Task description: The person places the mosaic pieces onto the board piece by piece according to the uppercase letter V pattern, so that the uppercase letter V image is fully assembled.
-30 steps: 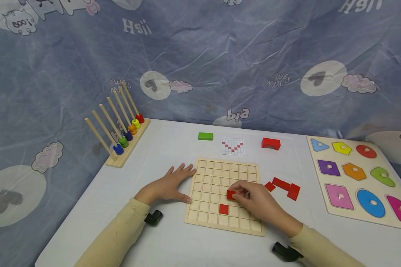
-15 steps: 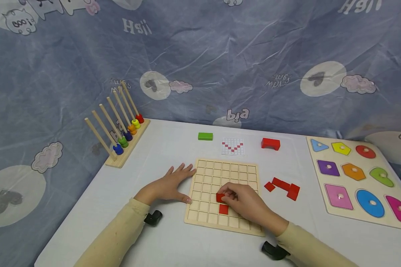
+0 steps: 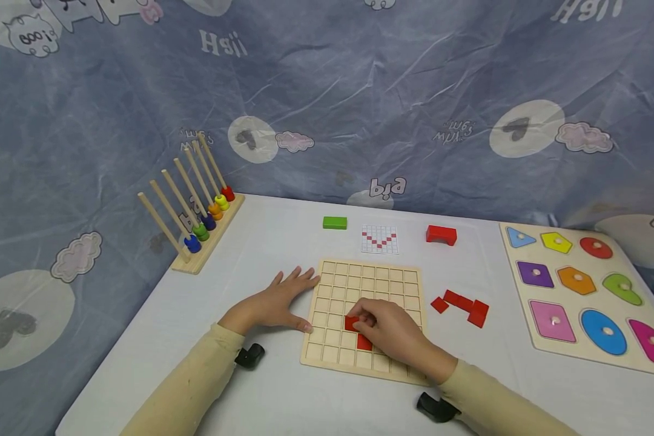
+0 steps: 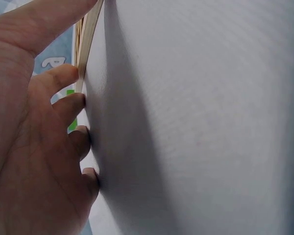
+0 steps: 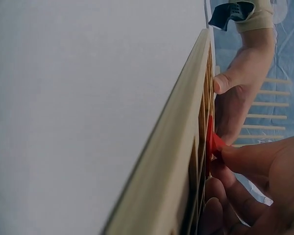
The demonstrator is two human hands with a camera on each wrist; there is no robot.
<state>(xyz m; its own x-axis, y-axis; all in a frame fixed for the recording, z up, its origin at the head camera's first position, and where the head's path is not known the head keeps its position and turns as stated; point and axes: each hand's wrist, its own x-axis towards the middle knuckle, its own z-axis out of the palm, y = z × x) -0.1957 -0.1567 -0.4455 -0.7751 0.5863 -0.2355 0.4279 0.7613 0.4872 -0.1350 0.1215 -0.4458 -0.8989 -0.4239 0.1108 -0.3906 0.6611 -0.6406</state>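
Note:
A wooden grid board (image 3: 338, 363) lies on the white table in the head view. My left hand (image 3: 278, 303) rests spread at its left edge, thumb and fingertips touching the frame. Over the board's lower middle, my right hand (image 3: 395, 330) pinches a red square tile (image 3: 351, 323) between thumb and fingers. That tile is at a cell up and to the left of another red tile (image 3: 364, 343), which sits in the grid. In the right wrist view the pinched tile (image 5: 217, 144) is tilted, close over the grid.
Several red tiles (image 3: 459, 300) lie right of the board. Behind it are a green block (image 3: 335, 223), a pattern card (image 3: 379, 239) and a red arch block (image 3: 441, 234). A peg stand (image 3: 209, 239) stands left, a shape puzzle (image 3: 569, 315) right.
My right hand has moved left across the board with the red tile and lowered it to a cell beside the placed one. The left hand has stayed still.

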